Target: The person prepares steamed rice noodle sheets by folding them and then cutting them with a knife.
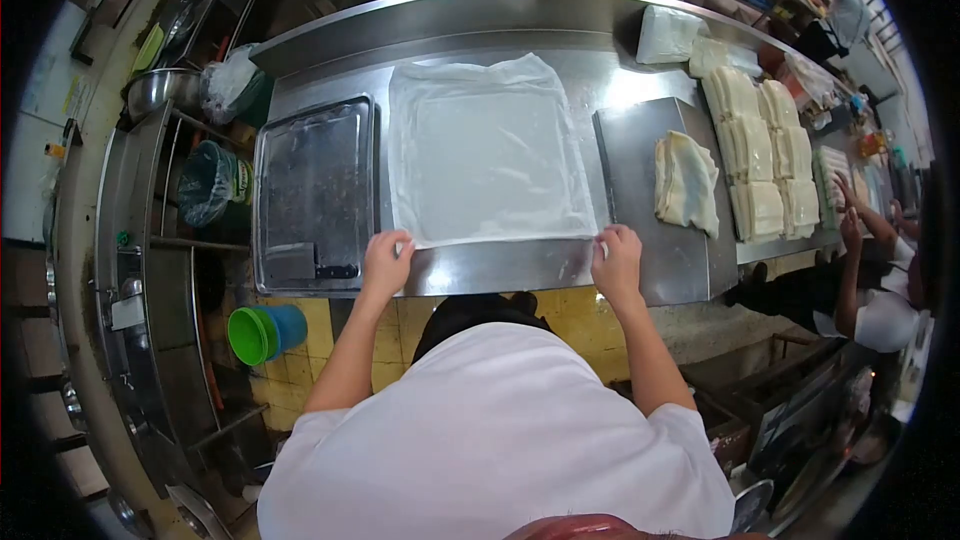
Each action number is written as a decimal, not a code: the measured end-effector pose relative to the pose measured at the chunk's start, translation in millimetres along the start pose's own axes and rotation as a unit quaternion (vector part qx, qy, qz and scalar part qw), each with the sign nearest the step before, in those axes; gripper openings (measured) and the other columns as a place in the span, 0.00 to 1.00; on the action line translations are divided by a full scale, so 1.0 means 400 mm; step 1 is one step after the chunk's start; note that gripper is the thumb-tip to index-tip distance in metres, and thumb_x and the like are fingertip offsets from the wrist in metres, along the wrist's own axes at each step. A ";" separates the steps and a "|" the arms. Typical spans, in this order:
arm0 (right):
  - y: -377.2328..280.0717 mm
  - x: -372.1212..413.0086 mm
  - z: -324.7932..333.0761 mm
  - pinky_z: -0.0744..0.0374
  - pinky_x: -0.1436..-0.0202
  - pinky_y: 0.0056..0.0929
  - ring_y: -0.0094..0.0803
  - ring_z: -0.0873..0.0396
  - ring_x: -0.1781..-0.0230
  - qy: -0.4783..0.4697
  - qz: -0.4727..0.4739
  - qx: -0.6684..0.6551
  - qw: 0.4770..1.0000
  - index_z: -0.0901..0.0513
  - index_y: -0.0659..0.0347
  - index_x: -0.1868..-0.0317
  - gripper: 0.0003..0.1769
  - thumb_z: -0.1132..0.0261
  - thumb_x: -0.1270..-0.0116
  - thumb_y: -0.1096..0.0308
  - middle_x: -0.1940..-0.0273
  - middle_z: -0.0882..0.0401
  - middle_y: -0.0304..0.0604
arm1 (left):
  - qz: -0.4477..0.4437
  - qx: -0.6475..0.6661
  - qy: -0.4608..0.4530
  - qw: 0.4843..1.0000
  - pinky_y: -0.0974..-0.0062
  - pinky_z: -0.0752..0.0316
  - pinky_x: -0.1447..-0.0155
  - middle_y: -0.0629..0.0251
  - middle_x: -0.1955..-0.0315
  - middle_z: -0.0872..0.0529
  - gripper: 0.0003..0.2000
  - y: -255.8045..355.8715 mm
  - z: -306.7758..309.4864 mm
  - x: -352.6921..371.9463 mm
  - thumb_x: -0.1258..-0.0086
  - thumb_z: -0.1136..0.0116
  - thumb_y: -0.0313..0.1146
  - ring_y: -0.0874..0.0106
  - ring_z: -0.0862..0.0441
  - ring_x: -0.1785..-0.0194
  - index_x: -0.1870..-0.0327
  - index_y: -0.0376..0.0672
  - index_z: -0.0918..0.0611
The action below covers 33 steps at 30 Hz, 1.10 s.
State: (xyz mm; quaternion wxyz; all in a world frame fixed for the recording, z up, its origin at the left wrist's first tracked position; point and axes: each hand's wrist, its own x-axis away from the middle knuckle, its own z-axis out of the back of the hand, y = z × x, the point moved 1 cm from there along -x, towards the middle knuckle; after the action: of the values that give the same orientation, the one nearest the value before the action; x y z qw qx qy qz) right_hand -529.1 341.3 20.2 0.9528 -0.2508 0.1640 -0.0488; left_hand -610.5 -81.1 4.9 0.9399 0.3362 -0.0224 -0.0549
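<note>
A thin white cloth (490,155) lies spread in a near square on the steel table (480,268), its far edge wrinkled. At its near left corner, my left hand (387,256) is closed in a pinch on the cloth. My right hand (617,254) pinches the near right corner the same way. Between the two hands the near edge runs almost straight. Left of the cloth lies a dark rectangular tray (315,190) with wet-looking residue and a flat grey piece (292,261) near its front.
Right of the cloth, a folded pale sheet (686,180) rests on a raised steel surface (630,140). Beyond it are stacked pale folded packs (750,160). A co-worker (875,280) stands at the far right. Green and blue buckets (253,335) are on the floor at left.
</note>
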 end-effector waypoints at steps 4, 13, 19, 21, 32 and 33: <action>-0.053 -0.166 -0.055 0.27 0.39 0.49 0.53 0.23 0.46 0.005 0.030 -0.013 0.999 0.18 0.64 0.57 0.10 0.33 0.40 0.75 0.51 0.19 0.53 | -0.083 0.021 -0.042 0.995 0.61 0.27 0.34 0.51 0.45 0.15 0.14 0.080 -0.083 -0.222 0.32 0.36 0.33 0.53 0.21 0.39 0.47 0.40 0.16; -0.135 -0.617 -0.374 0.32 0.26 0.46 0.57 0.34 0.28 -0.183 0.005 -0.059 0.981 0.28 0.69 0.33 0.27 0.42 0.24 0.60 0.30 0.31 0.61 | -0.146 -0.132 -0.126 0.972 0.43 0.50 0.20 0.48 0.23 0.38 0.31 0.133 -0.225 -0.630 0.22 0.49 0.49 0.51 0.45 0.20 0.27 0.35 0.32; -0.076 -0.807 -0.550 0.47 0.20 0.56 0.55 0.51 0.18 -0.243 0.032 0.122 0.962 0.40 0.71 0.24 0.39 0.51 0.20 0.46 0.21 0.49 0.64 | -0.159 -0.229 -0.101 0.955 0.41 0.55 0.20 0.52 0.21 0.42 0.34 0.049 -0.225 -0.794 0.21 0.53 0.52 0.53 0.47 0.18 0.22 0.38 0.39; -0.112 -0.827 -0.593 0.49 0.19 0.57 0.52 0.55 0.17 -0.256 -0.048 0.098 0.961 0.43 0.71 0.23 0.41 0.53 0.20 0.44 0.19 0.53 0.61 | -0.150 -0.233 -0.117 0.954 0.41 0.56 0.19 0.54 0.21 0.42 0.35 0.087 -0.217 -0.799 0.22 0.53 0.53 0.54 0.48 0.18 0.22 0.38 0.39; 0.144 -0.729 -0.386 0.52 0.19 0.60 0.52 0.54 0.17 -0.272 -0.047 0.278 0.920 0.42 0.66 0.22 0.38 0.57 0.19 0.45 0.19 0.50 0.57 | -0.177 -0.316 -0.107 0.926 0.37 0.61 0.20 0.53 0.22 0.39 0.32 -0.077 -0.035 -0.722 0.22 0.53 0.53 0.50 0.49 0.18 0.26 0.38 0.32; 0.167 -0.755 -0.373 0.49 0.20 0.61 0.53 0.52 0.18 -0.275 -0.061 0.282 0.917 0.40 0.67 0.23 0.37 0.55 0.20 0.46 0.20 0.48 0.59 | -0.168 -0.333 -0.105 0.922 0.35 0.60 0.20 0.52 0.23 0.38 0.31 -0.064 -0.007 -0.735 0.22 0.52 0.53 0.50 0.49 0.18 0.28 0.37 0.30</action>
State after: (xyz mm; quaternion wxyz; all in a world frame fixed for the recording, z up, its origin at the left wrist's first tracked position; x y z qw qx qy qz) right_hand -862.8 383.4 -48.4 0.9866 0.0154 -0.1411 -0.0805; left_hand -904.4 -64.2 -15.1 0.9669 -0.0049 -0.0450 -0.2510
